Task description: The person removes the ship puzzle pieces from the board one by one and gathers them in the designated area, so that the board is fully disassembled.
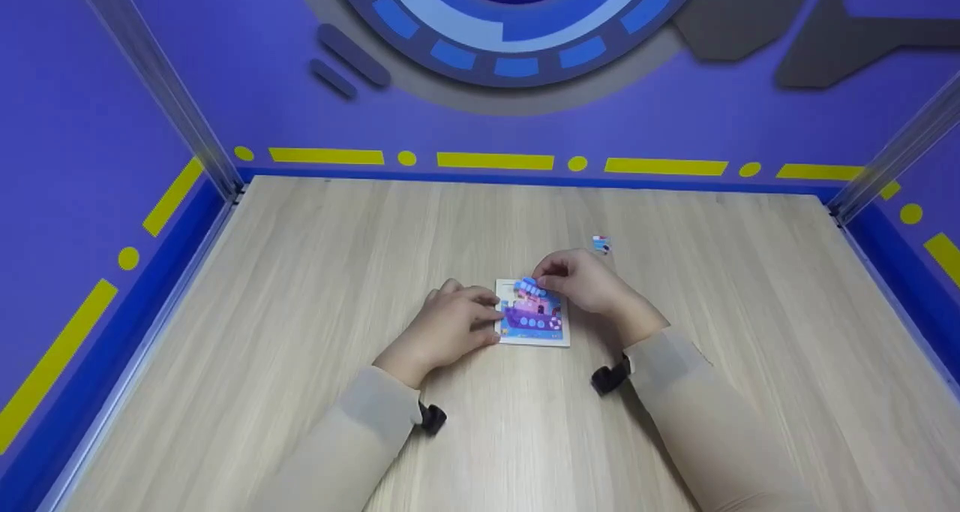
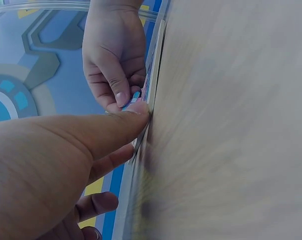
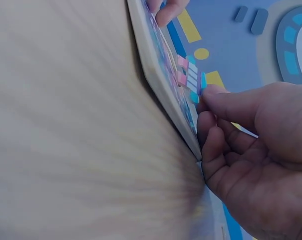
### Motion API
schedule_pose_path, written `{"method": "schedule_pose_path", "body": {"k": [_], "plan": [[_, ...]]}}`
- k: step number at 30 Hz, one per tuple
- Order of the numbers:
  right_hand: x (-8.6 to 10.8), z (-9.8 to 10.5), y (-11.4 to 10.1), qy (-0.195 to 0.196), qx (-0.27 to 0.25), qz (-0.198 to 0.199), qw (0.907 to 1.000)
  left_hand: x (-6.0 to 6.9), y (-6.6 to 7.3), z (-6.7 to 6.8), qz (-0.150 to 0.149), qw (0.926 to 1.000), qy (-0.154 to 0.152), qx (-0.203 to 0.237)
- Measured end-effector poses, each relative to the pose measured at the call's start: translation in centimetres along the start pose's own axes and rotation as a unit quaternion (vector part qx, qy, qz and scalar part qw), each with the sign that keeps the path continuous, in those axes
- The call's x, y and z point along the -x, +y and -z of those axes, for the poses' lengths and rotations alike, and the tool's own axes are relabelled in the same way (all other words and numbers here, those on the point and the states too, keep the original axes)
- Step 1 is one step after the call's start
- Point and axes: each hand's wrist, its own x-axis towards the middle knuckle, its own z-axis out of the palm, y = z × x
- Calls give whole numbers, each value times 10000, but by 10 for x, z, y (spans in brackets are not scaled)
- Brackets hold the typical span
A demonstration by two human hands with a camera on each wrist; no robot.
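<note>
A small square puzzle board (image 1: 540,338) with a purple and pink ship picture lies on the table. My right hand (image 1: 589,283) pinches a blue-and-white striped piece (image 1: 531,286) between thumb and finger over the board's upper part. In the right wrist view this piece (image 3: 192,76) stands tilted above the board (image 3: 158,75), pink tabs toward it. The left hand (image 1: 450,323) rests along the board's left edge, fingers fairly straight, thumb at the near corner. Seen from the left wrist, its thumb (image 2: 111,131) presses the board's edge.
Another small piece (image 1: 601,244), coloured white, red and blue, lies on the table (image 1: 360,272) beyond my right hand. Blue-purple panels (image 1: 450,133) with yellow dashes rise behind the table and at both sides.
</note>
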Motion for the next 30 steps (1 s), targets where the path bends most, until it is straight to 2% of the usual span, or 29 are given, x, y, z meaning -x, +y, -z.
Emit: {"method": "schedule_pose_path", "body": {"k": [8,14,17,21,25,30], "plan": [[1,8,6,140,-788,-379,9961,-1,0,0,-71,10000,36,-28],[1,11,4,234,-1216,-380,9916,-1,0,0,-47,10000,-4,-71],[0,12,5,200,-1546,-495,9865,0,1,0,-37,10000,-11,-44],[-1,14,6,177,-2135,-740,9740,0,1,1,-27,10000,-1,-42],[-2,16,8,227,-2459,-951,9643,0,2,1,-1,10000,-6,-13],[-4,18,10,350,-2659,-1114,9569,0,2,1,32,10000,-9,9]]}}
